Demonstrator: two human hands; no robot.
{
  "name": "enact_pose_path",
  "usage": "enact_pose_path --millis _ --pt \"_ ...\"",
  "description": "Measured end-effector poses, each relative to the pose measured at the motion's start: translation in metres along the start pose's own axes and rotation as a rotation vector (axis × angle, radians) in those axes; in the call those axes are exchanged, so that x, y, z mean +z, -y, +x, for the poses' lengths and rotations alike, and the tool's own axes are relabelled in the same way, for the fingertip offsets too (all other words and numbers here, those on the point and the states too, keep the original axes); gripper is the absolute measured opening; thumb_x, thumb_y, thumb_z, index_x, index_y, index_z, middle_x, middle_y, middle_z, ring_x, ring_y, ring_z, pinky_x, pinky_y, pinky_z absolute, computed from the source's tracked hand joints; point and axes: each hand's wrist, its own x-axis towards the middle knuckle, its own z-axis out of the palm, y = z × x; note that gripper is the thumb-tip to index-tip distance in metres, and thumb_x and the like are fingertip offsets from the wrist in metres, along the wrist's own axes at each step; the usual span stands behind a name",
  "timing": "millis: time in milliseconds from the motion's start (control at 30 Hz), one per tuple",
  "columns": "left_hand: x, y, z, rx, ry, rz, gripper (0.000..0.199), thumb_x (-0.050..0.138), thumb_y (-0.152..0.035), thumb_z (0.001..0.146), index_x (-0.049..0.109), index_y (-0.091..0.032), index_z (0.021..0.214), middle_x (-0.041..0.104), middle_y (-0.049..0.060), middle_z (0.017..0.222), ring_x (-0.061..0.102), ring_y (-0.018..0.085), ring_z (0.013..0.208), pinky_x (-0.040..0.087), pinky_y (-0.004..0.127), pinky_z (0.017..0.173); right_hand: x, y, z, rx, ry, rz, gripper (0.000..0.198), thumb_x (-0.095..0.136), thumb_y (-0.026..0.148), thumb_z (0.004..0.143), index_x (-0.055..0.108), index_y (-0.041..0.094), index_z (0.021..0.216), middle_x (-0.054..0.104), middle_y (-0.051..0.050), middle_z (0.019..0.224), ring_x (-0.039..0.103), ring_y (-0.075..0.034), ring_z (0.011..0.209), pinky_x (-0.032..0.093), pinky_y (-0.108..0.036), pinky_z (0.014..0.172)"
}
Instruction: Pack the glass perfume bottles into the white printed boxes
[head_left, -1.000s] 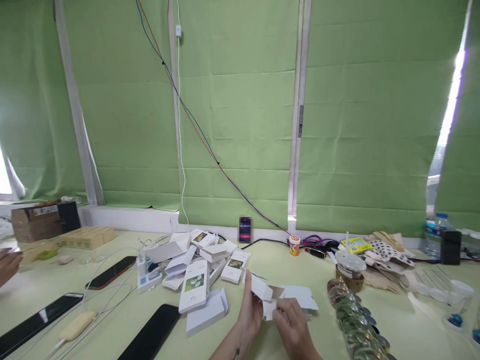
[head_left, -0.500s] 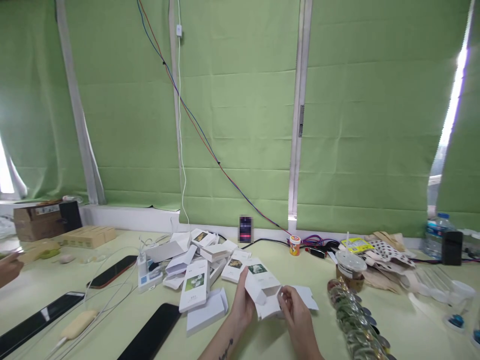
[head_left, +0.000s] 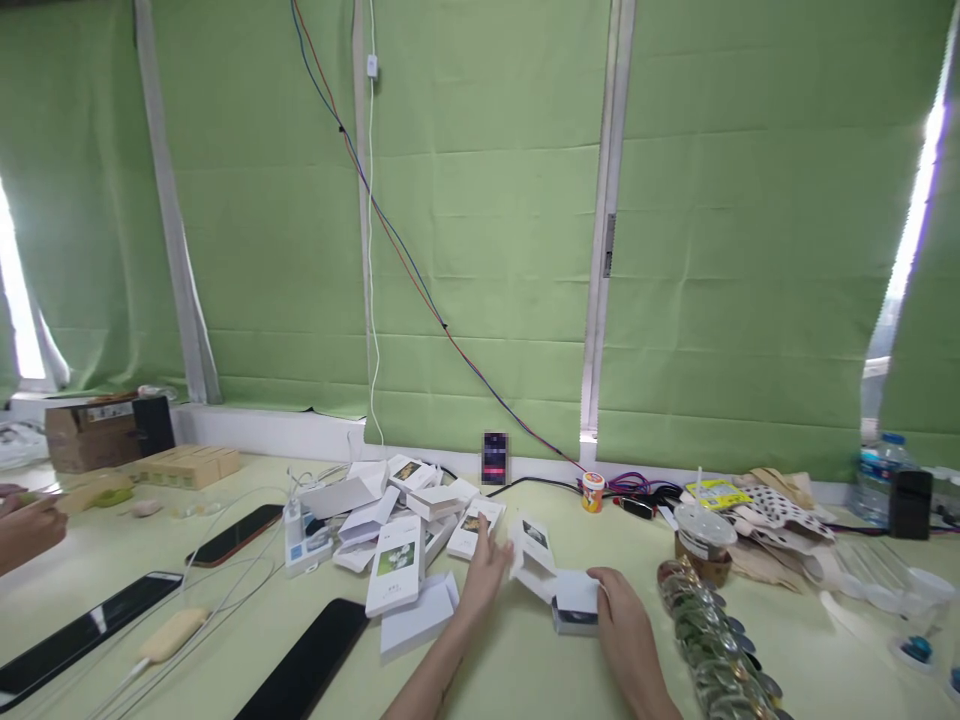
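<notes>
My left hand (head_left: 486,572) has its fingers spread, over the near edge of a white picture box (head_left: 474,530). Beside its fingertips, a white box sleeve (head_left: 534,545) with a dark picture stands tilted, end flap open; whether they touch it I cannot tell. Farther right, my right hand (head_left: 626,625) is closed on the right side of a small white box (head_left: 574,590) with a dark patch on its front. Just left of my left forearm lie a white box with a green flower picture (head_left: 395,562) and a plain white box (head_left: 420,615).
A heap of white boxes (head_left: 360,490) lies at left centre beside a power strip (head_left: 304,540). Dark phones (head_left: 307,660) and white cables are at left. A row of wrapped discs (head_left: 705,640) and a lidded cup (head_left: 703,535) stand at right. Another person's hand (head_left: 30,530) is far left.
The picture sleeve and the small white box have come apart. My right hand has moved right with the small box; my left hand's fingers have opened away from the sleeve. The view has shifted slightly.
</notes>
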Motion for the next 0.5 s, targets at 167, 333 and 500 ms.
enact_pose_path --millis 167,333,500 --pt "0.007 0.009 -0.019 0.455 0.194 0.804 0.03 0.064 -0.036 0.082 0.061 -0.021 0.107 0.053 0.011 0.123 0.041 0.029 0.125 0.029 0.039 0.107 -0.008 -0.012 0.002 0.126 -0.028 -0.219 0.031 0.038 0.033 0.085 0.064 0.017 0.091 0.066 -0.019 0.093 0.06 -0.036 0.088 0.044 -0.05 0.075" --pt "0.017 0.026 -0.038 0.531 0.469 1.196 0.018 0.058 -0.029 0.085 0.066 -0.021 0.071 0.06 0.007 0.089 0.051 0.026 0.093 0.035 0.042 0.091 -0.011 -0.015 0.003 0.247 -0.001 -0.263 0.039 0.037 0.048 0.086 0.057 0.015 0.081 0.067 -0.023 0.069 0.065 -0.04 0.068 0.043 -0.051 0.064" --pt "0.021 0.029 -0.044 0.537 0.539 1.445 0.021 0.047 -0.024 0.09 0.065 -0.023 0.102 0.058 0.009 0.103 0.047 0.027 0.102 0.036 0.04 0.09 -0.014 -0.014 0.011 0.248 -0.001 -0.025 0.042 0.02 0.045 0.094 0.049 0.015 0.105 0.073 -0.016 0.077 0.07 -0.029 0.069 0.05 -0.039 0.063"
